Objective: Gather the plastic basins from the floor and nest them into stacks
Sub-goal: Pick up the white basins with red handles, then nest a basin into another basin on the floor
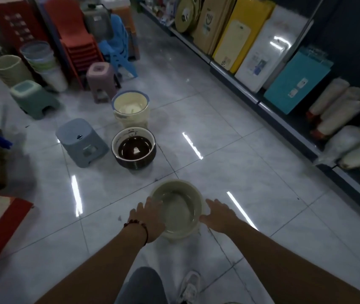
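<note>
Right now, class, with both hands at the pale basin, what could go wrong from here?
1. The left hand and right hand only flank the pale green basin with straight fingers; it may slip when lifted.
2. The glossy tiled floor looks slick underfoot.
3. The dark basin stack and grey stool crowd the path ahead.

Shop aisle, tiled floor (229,150): pale green basin (178,208) sits between both hands. Left hand (152,218), beaded bracelet (138,227) at wrist, lies against basin's left rim; right hand (218,215), fingers straight, lies against right side. Beyond basin, dark brown basin stack (133,148); beyond that, cream basin stack (130,109). Grey-blue stool (82,141) just left of brown stack. Shelf of boxed goods (262,47) well right of basin. Shoe (190,286) just below it.
</note>
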The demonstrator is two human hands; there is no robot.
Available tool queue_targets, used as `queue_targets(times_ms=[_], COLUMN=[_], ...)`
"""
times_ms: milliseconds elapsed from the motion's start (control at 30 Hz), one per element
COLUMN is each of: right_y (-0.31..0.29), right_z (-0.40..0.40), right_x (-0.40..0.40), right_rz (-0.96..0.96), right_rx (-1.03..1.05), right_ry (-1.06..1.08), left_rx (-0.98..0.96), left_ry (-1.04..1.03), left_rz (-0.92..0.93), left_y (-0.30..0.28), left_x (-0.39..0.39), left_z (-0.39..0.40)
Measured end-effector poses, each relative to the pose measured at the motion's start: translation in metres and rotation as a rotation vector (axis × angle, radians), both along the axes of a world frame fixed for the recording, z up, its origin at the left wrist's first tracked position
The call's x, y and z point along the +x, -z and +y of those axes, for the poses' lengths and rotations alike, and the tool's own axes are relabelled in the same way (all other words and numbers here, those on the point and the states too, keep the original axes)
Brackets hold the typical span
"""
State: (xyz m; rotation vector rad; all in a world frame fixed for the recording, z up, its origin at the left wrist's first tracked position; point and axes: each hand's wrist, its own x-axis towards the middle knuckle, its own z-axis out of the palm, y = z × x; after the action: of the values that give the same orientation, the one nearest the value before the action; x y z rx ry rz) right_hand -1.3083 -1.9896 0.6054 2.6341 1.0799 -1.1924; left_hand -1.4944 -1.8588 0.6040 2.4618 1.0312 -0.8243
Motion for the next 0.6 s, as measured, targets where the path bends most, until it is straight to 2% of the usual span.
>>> queue_targets(times_ms=[367, 600], right_y=[0.03, 0.088], right_z=[0.058, 0.103], right_x=[0.047, 0.051], right_rz=[-0.006, 0.023], right_rx=[-0.063, -0.143], right_ry=[0.011, -0.089], left_rx=[-0.089, -0.138], left_ry=[0.043, 0.119], left_rz=[0.072, 0.134], left_y=[0.045, 0.116], left_x=[0.048, 0.062], left_z=[0.077, 0.132])
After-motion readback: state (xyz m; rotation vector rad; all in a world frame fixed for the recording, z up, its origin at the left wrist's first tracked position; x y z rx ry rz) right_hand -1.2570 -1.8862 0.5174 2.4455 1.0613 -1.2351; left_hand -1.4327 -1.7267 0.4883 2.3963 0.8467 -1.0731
